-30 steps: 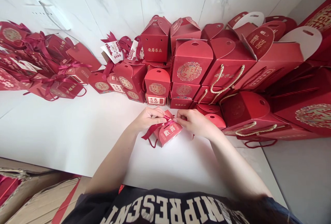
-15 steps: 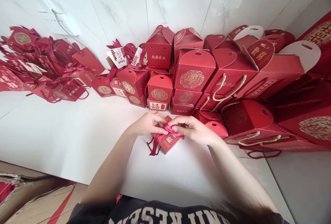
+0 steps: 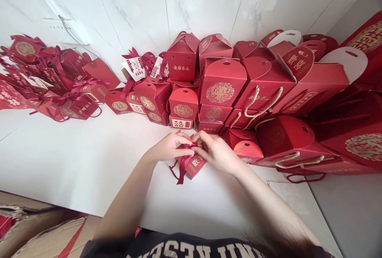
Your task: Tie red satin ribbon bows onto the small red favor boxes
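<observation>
A small red gift box (image 3: pixel 193 167) with gold-white characters lies on the white table in front of me. Around it runs a dark pink ribbon (image 3: pixel 182 169), one end of which trails over the near left side. My left hand (image 3: pixel 170 146) pinches the ribbon from the left. From the right, my right hand (image 3: pixel 213 150) has thumb and fingers closed on the ribbon at the middle of the box and covers part of the lettering. A thin red cord (image 3: pixel 173 170) loops out at the box's left. The ribbon's crossing is mostly hidden by my fingers.
Stacked red gift boxes (image 3: pixel 224 83) line the wall behind my hands and reach to the right. Ribbon-tied boxes (image 3: pixel 79 105) are heaped at the far left. Cardboard cartons (image 3: pixel 47 238) stand below the white table's (image 3: pixel 74 162) near left edge.
My right hand has shifted left and in towards my left hand, its fingers now meeting at the ribbon's middle. The ribbon end that stuck out to the right no longer shows.
</observation>
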{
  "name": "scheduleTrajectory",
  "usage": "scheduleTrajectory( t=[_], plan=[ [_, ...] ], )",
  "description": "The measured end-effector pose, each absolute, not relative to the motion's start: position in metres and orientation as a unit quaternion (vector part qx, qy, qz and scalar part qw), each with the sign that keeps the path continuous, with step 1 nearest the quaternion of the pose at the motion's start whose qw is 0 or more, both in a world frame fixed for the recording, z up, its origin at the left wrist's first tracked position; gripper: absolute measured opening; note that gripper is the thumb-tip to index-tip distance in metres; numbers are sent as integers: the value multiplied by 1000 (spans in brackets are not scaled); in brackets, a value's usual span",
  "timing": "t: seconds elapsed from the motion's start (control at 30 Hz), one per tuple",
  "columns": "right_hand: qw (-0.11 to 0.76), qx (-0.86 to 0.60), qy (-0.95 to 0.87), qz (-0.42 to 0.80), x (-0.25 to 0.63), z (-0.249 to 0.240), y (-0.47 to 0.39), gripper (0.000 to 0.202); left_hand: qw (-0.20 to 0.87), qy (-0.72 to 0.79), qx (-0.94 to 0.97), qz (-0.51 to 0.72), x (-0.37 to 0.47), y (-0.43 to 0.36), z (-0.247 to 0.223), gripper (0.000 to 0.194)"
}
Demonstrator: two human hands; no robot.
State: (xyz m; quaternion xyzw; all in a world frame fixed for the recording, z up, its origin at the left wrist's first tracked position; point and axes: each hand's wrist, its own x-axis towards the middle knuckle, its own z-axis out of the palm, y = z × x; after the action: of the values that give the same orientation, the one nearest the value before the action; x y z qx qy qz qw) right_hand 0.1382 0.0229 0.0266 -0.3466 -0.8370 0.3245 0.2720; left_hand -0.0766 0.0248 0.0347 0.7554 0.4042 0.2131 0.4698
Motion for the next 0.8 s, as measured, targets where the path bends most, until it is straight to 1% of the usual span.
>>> scheduleTrajectory(
  t=[0.1, 0.2, 0.27, 0.43, 0.6, 0.73, 0.8],
  plan=[
    [295, -363, -808, 359, 140, 30, 24, 11, 473, 413, 746, 223, -77, 24, 31, 22],
    [304, -377, -798, 358, 141, 31, 26, 17, 532, 416, 696, 241, -76, 23, 28, 18],
    [298, -371, -808, 348, 141, 30, 28, 17, 567, 410, 670, 248, -75, 21, 29, 20],
    [305, -352, -802, 375, 138, 24, 30, 16, 548, 414, 686, 242, -73, 20, 32, 20],
    [293, -347, -809, 373, 145, 26, 32, 15, 590, 412, 647, 252, -77, 21, 32, 23],
    [275, -335, -819, 376, 149, 31, 33, 20, 592, 412, 649, 241, -79, 22, 32, 22],
    [280, -324, -822, 376, 147, 31, 33, 17, 590, 411, 652, 240, -79, 23, 31, 21]
  ],
)
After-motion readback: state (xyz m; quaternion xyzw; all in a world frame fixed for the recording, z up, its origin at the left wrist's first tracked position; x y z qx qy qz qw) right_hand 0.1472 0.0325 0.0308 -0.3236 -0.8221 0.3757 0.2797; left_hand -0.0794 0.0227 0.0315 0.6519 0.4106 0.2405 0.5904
